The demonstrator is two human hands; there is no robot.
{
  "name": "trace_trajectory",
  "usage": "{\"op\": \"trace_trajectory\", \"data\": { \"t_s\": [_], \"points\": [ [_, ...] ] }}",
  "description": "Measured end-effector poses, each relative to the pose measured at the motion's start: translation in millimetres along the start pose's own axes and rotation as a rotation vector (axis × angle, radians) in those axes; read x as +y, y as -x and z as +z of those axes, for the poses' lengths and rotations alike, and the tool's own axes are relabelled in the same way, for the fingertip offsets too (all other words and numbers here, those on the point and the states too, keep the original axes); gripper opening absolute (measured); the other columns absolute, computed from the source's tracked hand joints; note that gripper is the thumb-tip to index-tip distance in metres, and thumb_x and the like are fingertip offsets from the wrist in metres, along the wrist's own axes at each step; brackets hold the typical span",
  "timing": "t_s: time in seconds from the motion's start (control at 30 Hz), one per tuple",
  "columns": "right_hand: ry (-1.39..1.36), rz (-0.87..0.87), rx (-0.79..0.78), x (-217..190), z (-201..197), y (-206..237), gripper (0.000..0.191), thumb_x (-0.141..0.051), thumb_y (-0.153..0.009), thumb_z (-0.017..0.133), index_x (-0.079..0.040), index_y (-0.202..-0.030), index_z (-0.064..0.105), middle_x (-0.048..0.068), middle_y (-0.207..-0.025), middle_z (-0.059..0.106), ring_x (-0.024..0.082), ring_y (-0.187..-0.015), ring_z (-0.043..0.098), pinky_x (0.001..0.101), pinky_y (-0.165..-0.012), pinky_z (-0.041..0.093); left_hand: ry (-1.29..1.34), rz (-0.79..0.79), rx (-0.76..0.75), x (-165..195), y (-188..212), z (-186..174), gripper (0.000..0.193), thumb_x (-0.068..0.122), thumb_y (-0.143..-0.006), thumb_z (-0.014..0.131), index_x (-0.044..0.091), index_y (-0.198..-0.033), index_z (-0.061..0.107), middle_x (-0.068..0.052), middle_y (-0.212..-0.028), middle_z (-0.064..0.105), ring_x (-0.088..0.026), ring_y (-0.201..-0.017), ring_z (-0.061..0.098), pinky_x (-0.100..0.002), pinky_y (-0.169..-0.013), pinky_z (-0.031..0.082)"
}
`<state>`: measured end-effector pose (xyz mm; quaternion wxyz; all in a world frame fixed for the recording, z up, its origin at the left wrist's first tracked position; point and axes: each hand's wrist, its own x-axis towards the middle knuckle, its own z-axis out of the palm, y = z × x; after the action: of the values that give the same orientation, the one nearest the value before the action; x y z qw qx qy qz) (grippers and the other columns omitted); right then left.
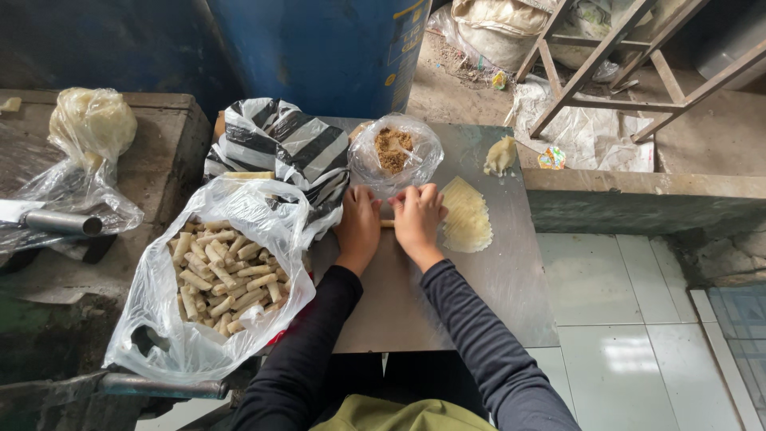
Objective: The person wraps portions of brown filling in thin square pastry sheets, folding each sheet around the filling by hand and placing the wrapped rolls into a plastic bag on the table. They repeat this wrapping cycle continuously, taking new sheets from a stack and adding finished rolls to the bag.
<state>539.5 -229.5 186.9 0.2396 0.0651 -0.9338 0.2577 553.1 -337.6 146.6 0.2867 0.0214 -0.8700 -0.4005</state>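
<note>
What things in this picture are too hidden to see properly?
All from the head view:
- The roll between the left hand and right hand: the hands cover all but a short middle piece.
- The lower pieces in the clear bag of rolls: buried under the top ones.
- The striped bag: its contents are wrapped from sight.
- The blue barrel: cut off by the top edge.

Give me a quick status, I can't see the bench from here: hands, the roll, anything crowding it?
Left hand and right hand pressed on small roll on metal table. Wrapper stack beside right hand. Filling bag just ahead; bag of finished rolls left.
</note>
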Motion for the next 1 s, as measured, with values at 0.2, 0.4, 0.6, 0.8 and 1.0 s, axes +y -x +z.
{"op": "trace_trajectory", "data": {
  "t_s": [0.2, 0.4, 0.6, 0.8, 1.0],
  "points": [
    [-0.140, 0.007, 0.150, 56.5, -23.7, -1.2, 0.014, -0.030, -0.087, 0.080, -0.018, -0.087, 0.072, 0.007, -0.105, 0.057, 0.031, -0.106, 0.054, 0.0471, -0.090, 0.040, 0.097, 0.078, -0.226, -0.9, 4.1, -16.0, 0.020, 0.017, -0.081, 0.077, 0.003, -0.092, 0.067, -0.015, -0.096, 0.064, -0.035, -0.084, 0.067, -0.044, -0.075, 0.052],
    [-0.149, -0.051, 0.064, 123.4, -59.4, 32.2, 0.007, -0.019, -0.088, 0.081, -0.014, -0.089, 0.076, 0.006, -0.099, 0.062, 0.029, -0.103, 0.058, 0.0429, -0.092, 0.043, 0.005, 0.201, -0.149, 46.8, 12.3, -50.9, 0.018, 0.016, -0.088, 0.077, 0.003, -0.096, 0.067, -0.015, -0.106, 0.064, -0.036, -0.094, 0.063, -0.045, -0.082, 0.050],
    [-0.204, -0.102, -0.204, 145.5, -64.2, 53.5, 0.018, -0.017, -0.076, 0.081, -0.010, -0.092, 0.076, 0.007, -0.095, 0.066, 0.029, -0.095, 0.060, 0.0388, -0.081, 0.050, -0.298, 0.225, 0.096, 85.3, 63.6, -182.3, 0.024, 0.015, -0.083, 0.082, 0.010, -0.104, 0.071, -0.004, -0.114, 0.069, -0.025, -0.112, 0.065, -0.041, -0.094, 0.044],
    [0.003, -0.271, -0.154, 134.7, -52.0, 58.2, 0.007, -0.011, -0.086, 0.075, -0.006, -0.090, 0.071, 0.009, -0.093, 0.066, 0.031, -0.095, 0.062, 0.0404, -0.082, 0.051, -1.058, -0.072, 0.281, 49.5, 61.0, -259.4, 0.030, 0.038, -0.098, 0.071, 0.016, -0.118, 0.072, 0.001, -0.117, 0.060, -0.019, -0.115, 0.053, -0.037, -0.106, 0.036],
    [-0.247, -0.119, -0.083, 147.9, -38.2, 49.3, 0.006, -0.007, -0.089, 0.070, -0.003, -0.092, 0.068, 0.008, -0.093, 0.068, 0.027, -0.088, 0.064, 0.0379, -0.074, 0.052, -0.777, 0.053, 0.336, 59.4, 55.1, -242.0, 0.044, 0.041, -0.099, 0.082, 0.013, -0.131, 0.072, -0.010, -0.123, 0.064, -0.031, -0.118, 0.055, -0.047, -0.099, 0.036]
  ]
}}
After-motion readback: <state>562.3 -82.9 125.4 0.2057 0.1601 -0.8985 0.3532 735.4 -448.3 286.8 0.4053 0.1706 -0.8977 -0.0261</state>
